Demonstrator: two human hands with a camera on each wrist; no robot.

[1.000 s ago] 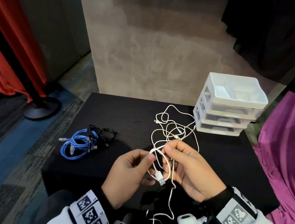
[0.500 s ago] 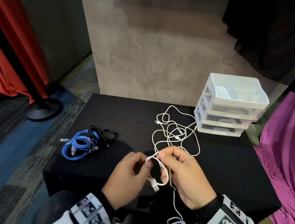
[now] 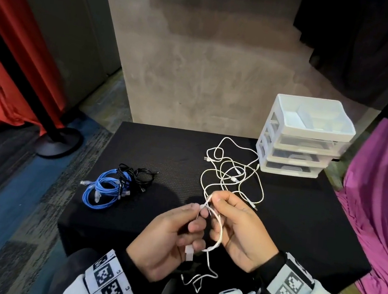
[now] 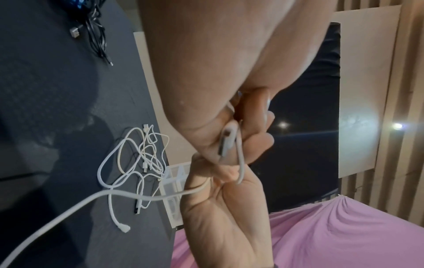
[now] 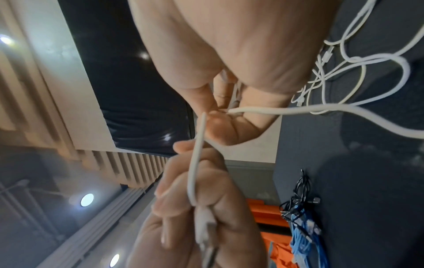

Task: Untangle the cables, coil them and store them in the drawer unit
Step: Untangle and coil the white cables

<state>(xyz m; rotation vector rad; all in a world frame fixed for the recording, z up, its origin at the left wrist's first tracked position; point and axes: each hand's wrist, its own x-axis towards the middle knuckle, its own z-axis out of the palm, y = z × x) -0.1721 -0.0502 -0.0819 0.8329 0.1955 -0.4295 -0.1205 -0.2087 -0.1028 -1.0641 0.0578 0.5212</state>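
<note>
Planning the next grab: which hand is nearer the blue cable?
Left. The left hand is just right of the blue cable; the right hand lies farther right, beyond the left. Both hold white cable.

your left hand (image 3: 169,236) and right hand (image 3: 239,228) pinch a thin white cable (image 3: 219,233) into a loop above the black table (image 3: 163,148); its tangle reaches toward the white plastic three-drawer unit (image 3: 296,144). coiled blue cable (image 3: 99,189) lies left.
</note>
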